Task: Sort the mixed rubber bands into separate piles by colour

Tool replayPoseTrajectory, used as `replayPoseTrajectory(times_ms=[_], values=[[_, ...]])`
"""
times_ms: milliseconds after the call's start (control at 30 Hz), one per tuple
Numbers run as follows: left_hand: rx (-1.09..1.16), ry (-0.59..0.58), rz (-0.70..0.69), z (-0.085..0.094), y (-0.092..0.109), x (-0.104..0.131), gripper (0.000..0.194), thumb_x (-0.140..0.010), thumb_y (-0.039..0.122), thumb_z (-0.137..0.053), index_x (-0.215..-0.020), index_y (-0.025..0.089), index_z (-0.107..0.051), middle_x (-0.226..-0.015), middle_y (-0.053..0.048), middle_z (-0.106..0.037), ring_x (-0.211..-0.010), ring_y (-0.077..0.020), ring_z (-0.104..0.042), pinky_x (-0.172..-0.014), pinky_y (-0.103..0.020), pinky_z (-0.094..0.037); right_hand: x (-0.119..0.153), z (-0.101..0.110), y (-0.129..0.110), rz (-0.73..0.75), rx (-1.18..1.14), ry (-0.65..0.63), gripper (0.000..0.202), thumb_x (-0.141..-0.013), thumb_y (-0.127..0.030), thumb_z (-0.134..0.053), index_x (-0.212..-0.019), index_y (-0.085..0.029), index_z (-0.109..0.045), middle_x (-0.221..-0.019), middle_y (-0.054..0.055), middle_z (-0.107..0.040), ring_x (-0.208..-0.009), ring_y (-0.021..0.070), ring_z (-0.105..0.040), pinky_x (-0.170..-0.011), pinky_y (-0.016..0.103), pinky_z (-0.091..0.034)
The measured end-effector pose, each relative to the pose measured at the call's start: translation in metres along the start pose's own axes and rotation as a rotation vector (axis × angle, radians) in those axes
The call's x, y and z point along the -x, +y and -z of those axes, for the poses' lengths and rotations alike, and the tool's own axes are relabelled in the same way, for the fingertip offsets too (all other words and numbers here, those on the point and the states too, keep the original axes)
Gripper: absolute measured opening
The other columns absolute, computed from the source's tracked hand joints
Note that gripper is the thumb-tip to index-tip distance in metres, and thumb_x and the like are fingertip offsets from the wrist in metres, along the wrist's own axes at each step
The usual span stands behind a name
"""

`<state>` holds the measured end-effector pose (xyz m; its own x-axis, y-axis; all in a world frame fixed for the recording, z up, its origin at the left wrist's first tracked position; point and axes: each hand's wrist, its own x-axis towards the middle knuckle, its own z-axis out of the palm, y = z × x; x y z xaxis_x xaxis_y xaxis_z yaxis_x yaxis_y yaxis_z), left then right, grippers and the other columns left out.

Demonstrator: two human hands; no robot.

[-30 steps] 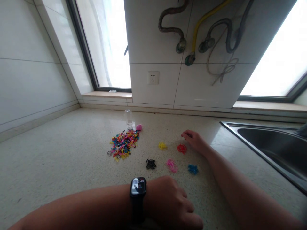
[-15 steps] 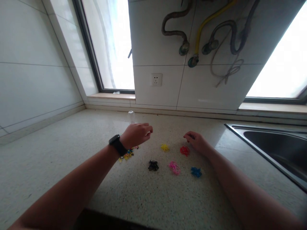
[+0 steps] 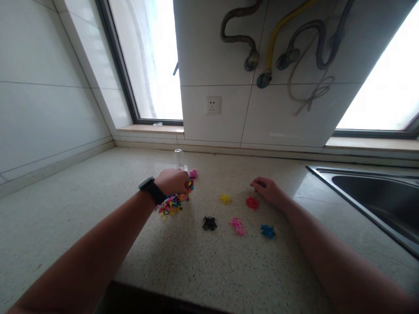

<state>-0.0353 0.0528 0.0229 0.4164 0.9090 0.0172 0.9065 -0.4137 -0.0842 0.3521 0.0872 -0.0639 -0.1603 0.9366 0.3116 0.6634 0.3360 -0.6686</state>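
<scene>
My left hand (image 3: 175, 181), with a black watch on its wrist, is at a mixed heap of coloured rubber bands (image 3: 172, 205). Its fingers are curled down at the heap's far side, and anything in them is hidden. Resting on the counter, my right hand (image 3: 266, 190) has its fingers curled together; I cannot make out anything in them. Near it lies a small pile of red rubber bands (image 3: 252, 203). Single-colour piles lie between the hands and nearer me: yellow bands (image 3: 225, 199), black bands (image 3: 209, 223), pink bands (image 3: 238, 226) and blue bands (image 3: 268, 231).
A clear cup (image 3: 178, 158) stands behind my left hand, with a small pink object (image 3: 194, 173) beside it. The speckled counter (image 3: 196, 266) meets a tiled wall with a socket (image 3: 214, 105) and hoses. At the right is a metal sink (image 3: 327, 174).
My left hand has moved left and down to the mixed heap, uncovering the pink object and more of the heap. My right hand stays in place. The view has tilted slightly.
</scene>
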Motion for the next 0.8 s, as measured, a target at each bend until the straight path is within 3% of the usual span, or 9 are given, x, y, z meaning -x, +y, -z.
replayPoseTrajectory(times_ms=[300, 567, 800], values=[[-0.001, -0.035, 0.050, -0.005, 0.004, -0.002, 0.022, -0.068, 0.040, -0.066, -0.079, 0.025, -0.077, -0.079, -0.006, -0.070, -0.065, -0.0163, -0.058, -0.061, -0.026, -0.037, 0.000, 0.001, 0.001, -0.003, 0.009, -0.024, 0.029, -0.084, -0.040, -0.054, -0.084, -0.017, -0.070, -0.072, 0.005, -0.067, -0.068, 0.0191, -0.060, -0.065, 0.030, -0.043], [0.023, 0.026, 0.054, 0.000, 0.003, 0.001, 0.019, -0.070, 0.032, -0.060, -0.075, 0.022, -0.075, -0.073, -0.006, -0.068, -0.060, -0.0155, -0.055, -0.057, -0.026, -0.035, -0.001, 0.000, 0.002, 0.004, 0.010, -0.035, 0.028, -0.084, -0.039, -0.055, -0.084, -0.017, -0.071, -0.072, 0.005, -0.068, -0.068, 0.0190, -0.060, -0.066, 0.031, -0.045], [0.074, 0.068, 0.041, 0.006, 0.000, 0.000, 0.022, -0.073, 0.038, -0.058, -0.071, 0.021, -0.073, -0.065, -0.005, -0.064, -0.053, -0.0128, -0.048, -0.055, -0.027, -0.031, 0.000, 0.001, 0.000, -0.004, 0.017, -0.039, 0.027, -0.083, -0.039, -0.055, -0.083, -0.017, -0.071, -0.072, 0.005, -0.069, -0.068, 0.0187, -0.060, -0.065, 0.030, -0.044]])
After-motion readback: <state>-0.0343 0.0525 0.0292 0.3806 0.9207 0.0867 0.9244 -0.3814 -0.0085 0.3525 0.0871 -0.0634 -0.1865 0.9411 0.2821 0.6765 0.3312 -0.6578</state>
